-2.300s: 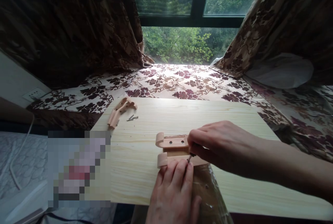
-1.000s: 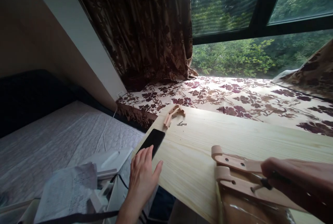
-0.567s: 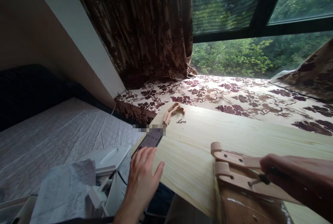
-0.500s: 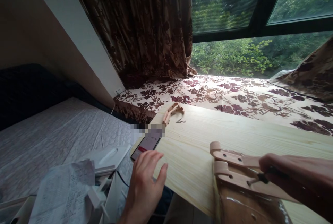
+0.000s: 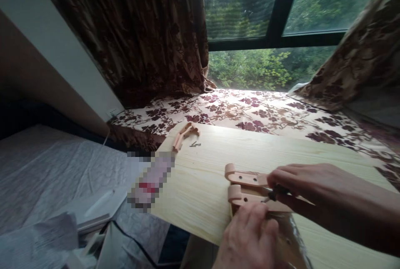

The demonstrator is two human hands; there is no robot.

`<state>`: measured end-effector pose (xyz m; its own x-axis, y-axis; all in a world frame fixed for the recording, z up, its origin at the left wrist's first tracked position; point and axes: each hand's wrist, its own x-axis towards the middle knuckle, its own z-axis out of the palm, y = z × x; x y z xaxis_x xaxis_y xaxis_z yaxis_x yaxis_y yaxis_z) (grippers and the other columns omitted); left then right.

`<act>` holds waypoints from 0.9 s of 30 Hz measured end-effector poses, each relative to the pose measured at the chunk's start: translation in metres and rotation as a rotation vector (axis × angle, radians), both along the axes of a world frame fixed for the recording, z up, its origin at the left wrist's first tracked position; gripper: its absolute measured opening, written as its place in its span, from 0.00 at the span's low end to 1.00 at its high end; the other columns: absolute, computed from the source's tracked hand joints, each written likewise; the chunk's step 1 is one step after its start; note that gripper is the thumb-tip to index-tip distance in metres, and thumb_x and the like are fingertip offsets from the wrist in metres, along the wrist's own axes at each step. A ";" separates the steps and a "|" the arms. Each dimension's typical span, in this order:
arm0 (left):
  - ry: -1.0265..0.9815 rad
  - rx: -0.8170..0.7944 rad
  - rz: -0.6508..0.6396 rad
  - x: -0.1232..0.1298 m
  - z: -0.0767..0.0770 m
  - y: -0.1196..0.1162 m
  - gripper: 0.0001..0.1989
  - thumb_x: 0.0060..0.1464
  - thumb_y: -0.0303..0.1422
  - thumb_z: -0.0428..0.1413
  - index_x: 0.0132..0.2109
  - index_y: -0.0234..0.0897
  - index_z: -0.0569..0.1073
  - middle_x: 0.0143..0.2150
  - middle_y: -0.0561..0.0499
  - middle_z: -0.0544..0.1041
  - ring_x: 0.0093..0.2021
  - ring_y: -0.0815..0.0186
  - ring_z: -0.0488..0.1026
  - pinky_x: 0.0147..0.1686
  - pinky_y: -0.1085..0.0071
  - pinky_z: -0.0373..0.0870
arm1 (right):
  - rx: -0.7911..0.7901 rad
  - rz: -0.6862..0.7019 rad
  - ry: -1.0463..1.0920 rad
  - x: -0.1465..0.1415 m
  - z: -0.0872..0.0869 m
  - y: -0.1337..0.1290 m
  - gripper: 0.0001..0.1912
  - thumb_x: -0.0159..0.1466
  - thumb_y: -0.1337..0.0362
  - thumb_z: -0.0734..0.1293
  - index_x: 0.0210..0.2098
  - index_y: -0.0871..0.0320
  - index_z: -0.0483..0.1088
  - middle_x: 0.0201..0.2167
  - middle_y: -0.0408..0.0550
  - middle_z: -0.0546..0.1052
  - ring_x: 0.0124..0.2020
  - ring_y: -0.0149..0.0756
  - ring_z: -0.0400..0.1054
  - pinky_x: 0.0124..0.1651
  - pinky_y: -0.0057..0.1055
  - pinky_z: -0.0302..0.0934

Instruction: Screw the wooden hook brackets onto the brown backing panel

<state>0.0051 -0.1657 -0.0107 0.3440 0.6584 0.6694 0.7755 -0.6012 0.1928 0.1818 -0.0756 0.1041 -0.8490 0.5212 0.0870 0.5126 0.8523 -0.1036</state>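
The left hand (image 5: 251,237) has been brought back from the phone (image 5: 152,179), now masked by coarse pixels at the left edge of the desk (image 5: 200,185), and is set at the near side of the front wooden piece (image 5: 255,198). Its fingers are bent close together there; whether the piece is gripped or merely pressed cannot be told. The dark-handled screwdriver (image 5: 273,195) is still clasped in the right hand (image 5: 303,183), with the fingers closed around it, and is slanted down toward the front wooden piece; what is met by its tip cannot be made out. That piece is laid over a film-wrapped block (image 5: 289,235), just beside the rear wooden piece (image 5: 248,178). The loose screws (image 5: 195,144) and the angled wooden parts (image 5: 182,136) are left untouched, well apart, toward the far left corner. With both hands at one piece again, the interruption is judged to be over, and steadying while the screwdriver is worked seems to be made possible.
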 end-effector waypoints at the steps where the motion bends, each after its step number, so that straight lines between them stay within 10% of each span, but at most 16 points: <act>1: 0.046 -0.006 0.006 -0.001 -0.003 0.001 0.17 0.58 0.42 0.50 0.47 0.33 0.72 0.49 0.40 0.76 0.50 0.52 0.73 0.42 0.61 0.77 | -0.058 0.002 -0.060 -0.006 0.009 -0.001 0.06 0.64 0.71 0.60 0.35 0.55 0.67 0.27 0.43 0.75 0.24 0.32 0.67 0.26 0.27 0.56; 15: 0.238 -0.113 -0.040 -0.015 -0.005 0.006 0.23 0.60 0.40 0.50 0.58 0.31 0.65 0.59 0.40 0.69 0.57 0.52 0.68 0.50 0.60 0.73 | -0.175 -0.170 -0.241 -0.024 0.027 0.004 0.06 0.67 0.66 0.58 0.33 0.57 0.63 0.23 0.43 0.72 0.20 0.31 0.60 0.23 0.30 0.45; 27: 0.236 -0.075 -0.029 -0.011 -0.007 0.009 0.20 0.60 0.40 0.49 0.53 0.31 0.69 0.54 0.41 0.73 0.55 0.51 0.69 0.50 0.57 0.71 | -0.193 0.004 -0.115 -0.021 0.032 0.004 0.08 0.66 0.71 0.58 0.33 0.57 0.65 0.27 0.43 0.73 0.26 0.31 0.63 0.29 0.29 0.50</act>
<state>-0.0060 -0.1566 -0.0180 0.5044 0.6910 0.5177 0.7871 -0.6145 0.0532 0.1607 -0.0713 0.1364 -0.8497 0.5153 -0.1115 0.5270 0.8246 -0.2058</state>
